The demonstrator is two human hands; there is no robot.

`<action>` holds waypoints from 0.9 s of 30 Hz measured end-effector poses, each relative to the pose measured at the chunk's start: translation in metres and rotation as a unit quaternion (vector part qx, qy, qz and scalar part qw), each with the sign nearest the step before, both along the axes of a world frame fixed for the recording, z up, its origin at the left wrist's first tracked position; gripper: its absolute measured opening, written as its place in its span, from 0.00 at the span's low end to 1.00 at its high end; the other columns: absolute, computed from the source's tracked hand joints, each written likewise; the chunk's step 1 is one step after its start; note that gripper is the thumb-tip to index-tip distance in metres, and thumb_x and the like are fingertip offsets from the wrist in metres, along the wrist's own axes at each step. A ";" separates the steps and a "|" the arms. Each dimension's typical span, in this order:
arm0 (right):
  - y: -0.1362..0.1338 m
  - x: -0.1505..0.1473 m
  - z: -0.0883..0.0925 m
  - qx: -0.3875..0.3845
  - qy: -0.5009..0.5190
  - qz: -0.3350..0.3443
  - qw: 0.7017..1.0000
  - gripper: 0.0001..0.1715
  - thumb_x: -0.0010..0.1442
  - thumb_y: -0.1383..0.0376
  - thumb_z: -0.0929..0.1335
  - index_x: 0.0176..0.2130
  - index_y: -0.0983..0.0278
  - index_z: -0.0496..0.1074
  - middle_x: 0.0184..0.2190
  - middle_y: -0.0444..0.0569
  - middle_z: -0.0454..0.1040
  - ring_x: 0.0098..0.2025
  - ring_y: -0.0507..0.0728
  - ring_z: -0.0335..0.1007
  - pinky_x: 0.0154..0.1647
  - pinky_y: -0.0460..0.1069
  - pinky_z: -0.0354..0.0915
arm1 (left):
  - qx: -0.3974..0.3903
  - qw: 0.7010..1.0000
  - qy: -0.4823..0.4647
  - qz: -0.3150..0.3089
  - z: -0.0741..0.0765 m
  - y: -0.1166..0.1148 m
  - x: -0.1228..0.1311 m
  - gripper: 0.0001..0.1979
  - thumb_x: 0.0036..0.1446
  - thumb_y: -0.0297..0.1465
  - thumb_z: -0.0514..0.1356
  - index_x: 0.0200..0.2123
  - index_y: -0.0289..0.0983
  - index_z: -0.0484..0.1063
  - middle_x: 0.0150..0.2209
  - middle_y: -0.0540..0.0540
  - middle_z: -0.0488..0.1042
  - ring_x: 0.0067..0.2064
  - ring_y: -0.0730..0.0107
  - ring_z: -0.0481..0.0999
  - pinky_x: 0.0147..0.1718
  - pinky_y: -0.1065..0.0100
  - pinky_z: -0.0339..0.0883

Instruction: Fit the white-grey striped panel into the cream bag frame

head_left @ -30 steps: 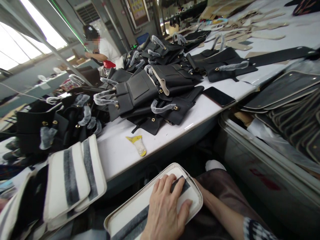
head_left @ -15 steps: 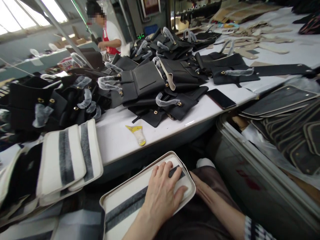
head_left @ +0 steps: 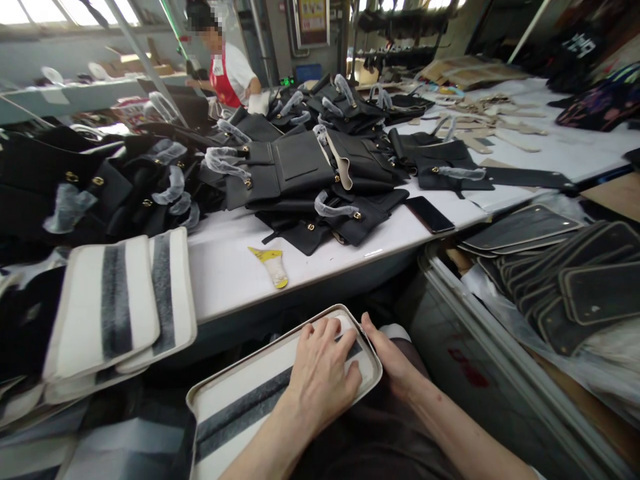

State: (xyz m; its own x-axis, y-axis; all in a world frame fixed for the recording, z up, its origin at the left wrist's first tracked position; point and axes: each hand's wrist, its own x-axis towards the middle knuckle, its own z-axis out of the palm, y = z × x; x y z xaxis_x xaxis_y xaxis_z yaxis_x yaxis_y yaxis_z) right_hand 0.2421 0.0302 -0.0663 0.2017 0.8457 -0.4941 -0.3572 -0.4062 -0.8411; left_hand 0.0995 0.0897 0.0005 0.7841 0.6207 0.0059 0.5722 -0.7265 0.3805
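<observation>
A cream panel with raised edges and a dark grey stripe [head_left: 240, 427], like a shallow bag shell, rests on my lap at a slant. On its inner face, near the far right end, lies my left hand [head_left: 323, 363], pressing down with bent, spread fingers. My right hand [head_left: 393, 357] grips the right end wall of the panel. Its thumb points up along the outer edge, and its other fingers are mostly hidden behind and below. Ahead on the white table [head_left: 227, 287] lies a small bone-shaped piece, white with yellow ends [head_left: 274, 267].
Black handbags [head_left: 300, 160] with wrapped handles cover the table. Beside them lies a phone [head_left: 430, 215]. Similar striped cream panels [head_left: 90, 313] are stacked at left. Dark panels [head_left: 545, 287] fill a metal-edged container [head_left: 505, 360] at right. A person in a red apron [head_left: 227, 80] stands behind.
My right hand has come up from under the panel's right end, its thumb now showing at the edge. My left hand stays on the panel, its thumb drawn in. The view has shifted slightly.
</observation>
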 end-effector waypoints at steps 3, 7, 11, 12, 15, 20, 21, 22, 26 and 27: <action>-0.007 0.006 0.017 0.065 -0.095 0.061 0.991 0.30 0.62 0.44 0.65 0.52 0.62 0.75 0.48 0.49 0.77 0.50 0.62 0.73 0.50 0.51 0.67 | -0.010 1.000 -0.009 -0.001 -0.003 0.002 -0.004 0.11 0.52 0.33 0.61 0.41 0.43 0.69 0.44 0.46 0.69 0.49 0.57 0.67 0.50 0.54 0.58; -0.011 0.016 0.026 0.081 -0.225 0.131 0.962 0.26 0.64 0.51 0.66 0.56 0.60 0.72 0.50 0.48 0.77 0.52 0.62 0.71 0.53 0.52 0.65 | -0.021 0.999 -0.029 -0.011 -0.006 0.006 -0.012 0.13 0.52 0.32 0.60 0.43 0.45 0.70 0.45 0.47 0.69 0.50 0.58 0.67 0.50 0.55 0.58; -0.011 0.011 0.020 0.040 -0.297 0.111 0.948 0.21 0.65 0.52 0.64 0.45 0.64 0.78 0.34 0.47 0.78 0.36 0.58 0.72 0.34 0.48 0.66 | -0.028 0.998 -0.052 -0.005 -0.006 0.007 -0.015 0.13 0.52 0.31 0.61 0.43 0.45 0.70 0.51 0.47 0.67 0.51 0.59 0.66 0.52 0.55 0.57; -0.012 0.008 0.018 0.031 -0.314 0.095 0.944 0.22 0.65 0.52 0.64 0.42 0.65 0.78 0.31 0.46 0.77 0.32 0.57 0.71 0.30 0.47 0.64 | -0.028 0.998 -0.054 -0.005 -0.006 0.007 -0.015 0.13 0.52 0.31 0.61 0.43 0.45 0.70 0.52 0.47 0.67 0.52 0.58 0.66 0.52 0.54 0.57; -0.014 -0.002 0.016 0.030 -0.348 0.048 0.936 0.23 0.66 0.53 0.61 0.39 0.65 0.78 0.29 0.46 0.77 0.30 0.55 0.68 0.28 0.47 0.61 | -0.025 0.998 -0.054 -0.009 -0.006 0.005 -0.014 0.13 0.53 0.31 0.60 0.43 0.45 0.70 0.50 0.47 0.69 0.52 0.58 0.66 0.52 0.54 0.56; -0.002 0.006 0.033 0.043 -0.431 0.130 0.892 0.23 0.67 0.54 0.59 0.38 0.64 0.78 0.32 0.45 0.78 0.35 0.55 0.72 0.32 0.46 0.63 | -0.010 0.998 -0.048 -0.024 -0.011 0.003 -0.016 0.15 0.54 0.33 0.59 0.46 0.44 0.68 0.49 0.46 0.70 0.51 0.55 0.66 0.50 0.52 0.56; 0.005 0.010 0.037 0.043 -0.450 0.165 0.877 0.24 0.67 0.54 0.59 0.36 0.64 0.77 0.31 0.45 0.78 0.34 0.55 0.72 0.31 0.45 0.62 | -0.007 0.999 -0.047 -0.025 -0.012 0.004 -0.016 0.15 0.54 0.33 0.59 0.46 0.43 0.68 0.49 0.46 0.70 0.51 0.55 0.66 0.50 0.52 0.57; 0.014 0.014 0.041 0.043 -0.466 0.195 0.862 0.24 0.67 0.54 0.59 0.35 0.64 0.77 0.29 0.45 0.77 0.32 0.54 0.71 0.30 0.45 0.61 | -0.004 0.999 -0.046 -0.025 -0.012 0.004 -0.017 0.15 0.54 0.34 0.59 0.46 0.43 0.68 0.49 0.46 0.70 0.50 0.55 0.66 0.50 0.51 0.57; 0.054 0.026 0.050 0.060 -0.513 0.262 0.815 0.23 0.66 0.59 0.60 0.27 0.65 0.74 0.21 0.44 0.73 0.24 0.51 0.65 0.25 0.45 0.54 | -0.004 0.998 -0.054 -0.026 -0.012 0.004 -0.018 0.13 0.54 0.34 0.58 0.45 0.43 0.68 0.49 0.46 0.70 0.51 0.55 0.65 0.50 0.51 0.57; 0.063 0.027 0.051 0.070 -0.525 0.281 0.800 0.21 0.65 0.61 0.61 0.25 0.66 0.73 0.20 0.44 0.72 0.23 0.50 0.64 0.25 0.45 0.53 | -0.006 0.998 -0.056 -0.027 -0.012 0.004 -0.019 0.13 0.54 0.34 0.59 0.45 0.43 0.69 0.49 0.46 0.70 0.51 0.55 0.65 0.50 0.51 0.57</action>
